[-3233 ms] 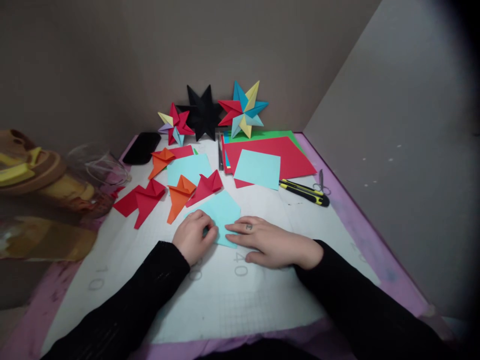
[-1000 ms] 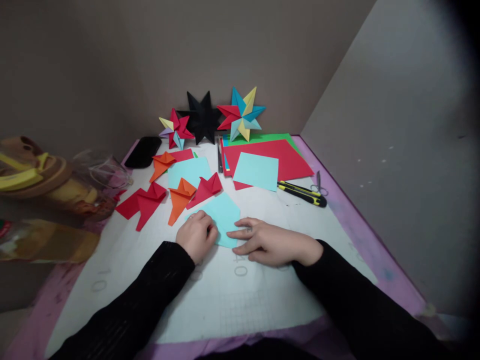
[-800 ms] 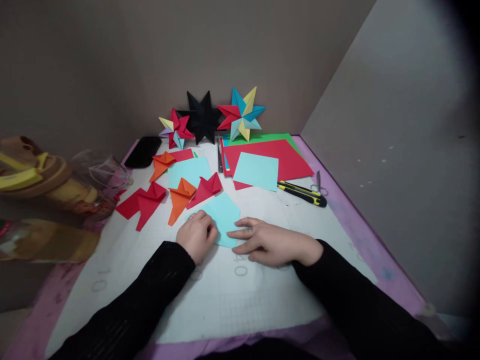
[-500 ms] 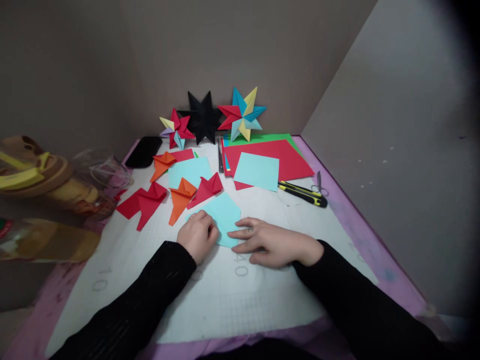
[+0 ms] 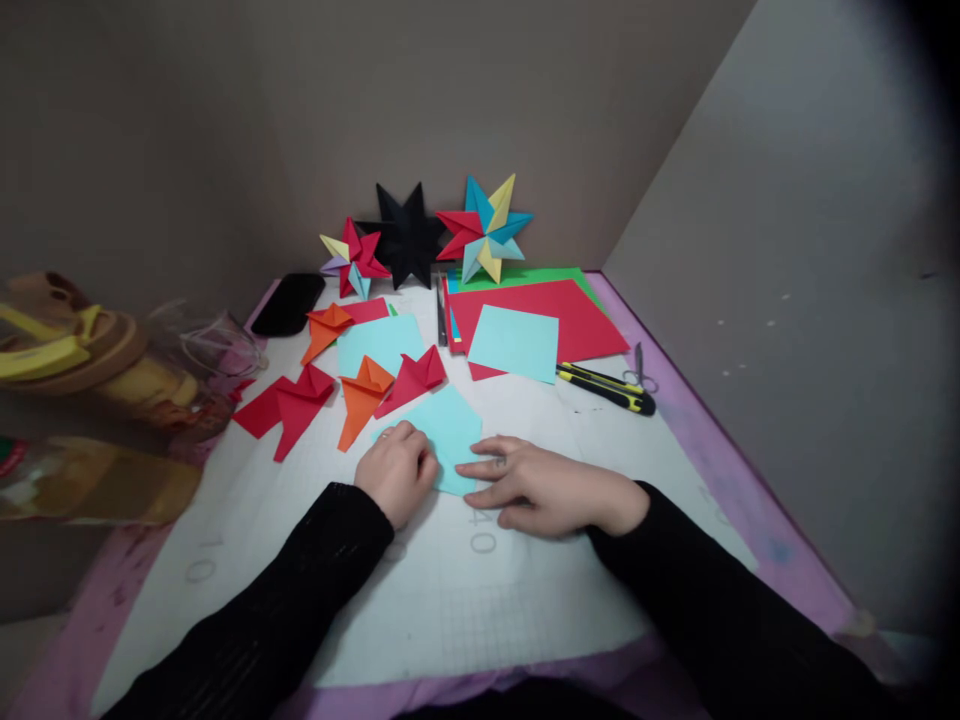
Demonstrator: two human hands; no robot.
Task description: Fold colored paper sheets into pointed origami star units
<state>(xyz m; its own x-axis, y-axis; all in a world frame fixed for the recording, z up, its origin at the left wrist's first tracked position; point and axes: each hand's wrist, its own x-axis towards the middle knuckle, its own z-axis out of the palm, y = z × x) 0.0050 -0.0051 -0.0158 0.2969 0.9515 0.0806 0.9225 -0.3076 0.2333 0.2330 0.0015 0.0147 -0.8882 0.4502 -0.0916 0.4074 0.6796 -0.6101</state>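
A light blue sheet of paper [image 5: 452, 425] lies flat on the white grid-marked mat, partly covered by both hands. Over its left side my left hand [image 5: 397, 472] is closed, with curled fingers pressing it down; the fingertips are hidden. My right hand [image 5: 536, 485] rests at the sheet's right edge, open, its fingers spread and the tips touching the paper. Just beyond the sheet are an orange folded piece [image 5: 364, 392] and a red folded piece [image 5: 415, 378]. Another red folded piece [image 5: 301, 402] sits to their left.
Paper stars, one black [image 5: 406, 238] and one multicoloured [image 5: 487, 230], lean on the wall. Red card [image 5: 585, 315] and a light blue square [image 5: 514, 340] lie behind my right hand. A utility knife [image 5: 611, 388] and scissors [image 5: 639, 372] are at right, a bottle [image 5: 105, 482] at left.
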